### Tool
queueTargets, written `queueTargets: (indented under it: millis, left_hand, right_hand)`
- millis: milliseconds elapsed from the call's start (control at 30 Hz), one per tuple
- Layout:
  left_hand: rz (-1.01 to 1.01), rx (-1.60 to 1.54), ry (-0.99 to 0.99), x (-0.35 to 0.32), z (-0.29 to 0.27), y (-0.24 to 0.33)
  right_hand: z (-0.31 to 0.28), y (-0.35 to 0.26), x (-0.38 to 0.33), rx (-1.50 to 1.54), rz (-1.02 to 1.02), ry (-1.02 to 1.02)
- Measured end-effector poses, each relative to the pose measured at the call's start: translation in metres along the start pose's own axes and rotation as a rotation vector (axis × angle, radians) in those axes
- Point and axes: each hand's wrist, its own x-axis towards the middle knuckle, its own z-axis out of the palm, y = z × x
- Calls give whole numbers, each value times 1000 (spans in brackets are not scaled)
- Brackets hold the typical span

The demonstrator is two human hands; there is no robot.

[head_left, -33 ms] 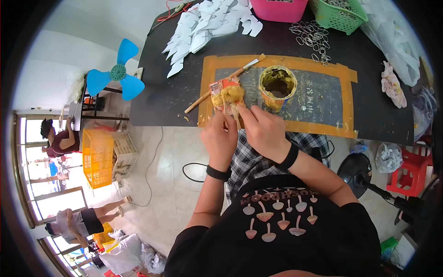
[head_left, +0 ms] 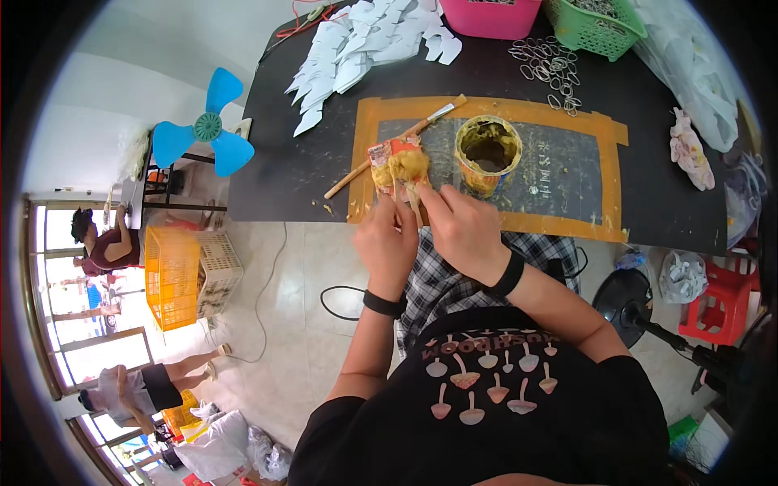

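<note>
My left hand (head_left: 385, 243) is closed in a pinch at the table's front edge; what sits between its fingertips is too small to make out. Close beside it, my right hand (head_left: 468, 229) is closed, its fingertips at a thin pale stick (head_left: 416, 202). Just beyond both hands, a thick lump of yellow paste (head_left: 408, 166) lies on a red and white piece of packaging (head_left: 378, 152). To the right stands an open tub (head_left: 484, 180) smeared with yellow paste, dark inside. A wooden-handled brush (head_left: 348, 180) lies slantwise behind the packaging.
Orange tape (head_left: 612, 182) frames a grey work mat (head_left: 559, 146). Farther back are white cut pieces (head_left: 365, 49), metal rings (head_left: 551, 69), a pink basket (head_left: 490, 18) and a green basket (head_left: 600, 28). A crumpled cloth (head_left: 689, 150) lies right; a blue-bladed fan (head_left: 207, 127) stands left.
</note>
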Motion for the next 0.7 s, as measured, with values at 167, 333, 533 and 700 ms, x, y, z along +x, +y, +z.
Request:
queueTargets:
  millis: [167,333,533,700]
  left_hand:
    - [76,56,-10,-6,8,-9]
    - [84,46,4,-11,11,-10]
    - [-128,-154,-79,3,-25,-10]
    - [-228,-261,-77,16,-51,-3]
  right_hand:
    - [6,2,3,-72,51,-115]
    - [14,0,8,-135,39,-194]
    - [13,-1,7,-196,117,-254]
    - [15,4,4,-202,103,-265]
